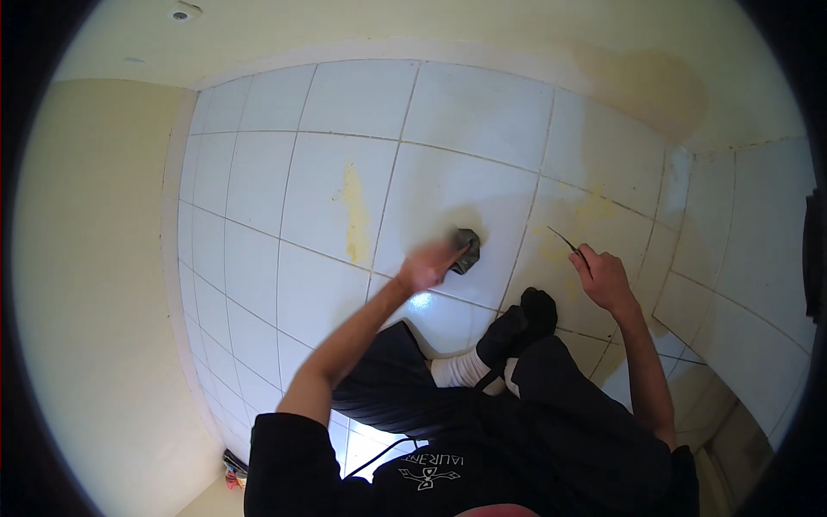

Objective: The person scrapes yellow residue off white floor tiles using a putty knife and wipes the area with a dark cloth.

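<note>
Floor tile (457,181): gripping crumpled dark cloth (467,252) on it with blurred left hand (426,266); pinching slim dark tool (563,238) in right hand (606,281) near yellow residue (594,207).

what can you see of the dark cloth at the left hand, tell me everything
The dark cloth is a small, crumpled, greyish-black bundle, soft fabric by its look, with uneven folds. It appears to rest on a white tile, left of the feet. The left hand touches it, a finger across it; blur hides the exact grip.

Tiled floor (357,99), seemingly cream walls (103,258)
</note>
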